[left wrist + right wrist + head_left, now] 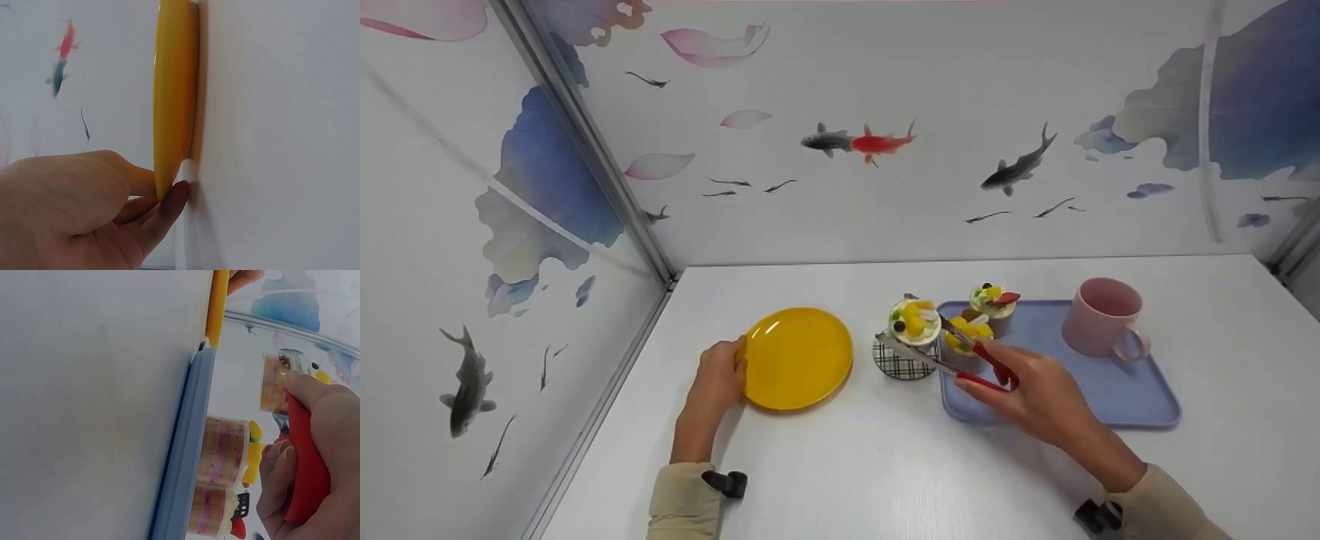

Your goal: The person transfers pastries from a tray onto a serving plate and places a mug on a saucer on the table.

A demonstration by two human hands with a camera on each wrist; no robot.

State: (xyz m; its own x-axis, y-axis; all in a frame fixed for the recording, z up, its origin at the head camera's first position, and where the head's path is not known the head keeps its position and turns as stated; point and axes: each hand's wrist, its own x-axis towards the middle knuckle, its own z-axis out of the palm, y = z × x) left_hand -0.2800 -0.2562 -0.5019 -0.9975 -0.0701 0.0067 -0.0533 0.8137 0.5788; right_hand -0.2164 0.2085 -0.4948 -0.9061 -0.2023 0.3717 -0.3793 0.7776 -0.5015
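Note:
A yellow plate [799,358] lies on the white table. My left hand [718,382] holds its left rim, thumb on top and fingers under the edge [169,197]. My right hand [1035,394] grips red-handled metal tongs [960,358], whose blades close around a fruit-topped cupcake [913,322] held over a checked coaster [901,364]. Two more cupcakes [994,300] [969,337] stand on the blue tray [1125,397]. In the right wrist view the red handle [304,467] sits in my curled fingers beside the cupcakes [225,450].
A pink mug [1104,316] stands on the tray's far right part. Painted walls close in the table at the left and back. A metal corner post [585,142] runs down to the table's back left corner.

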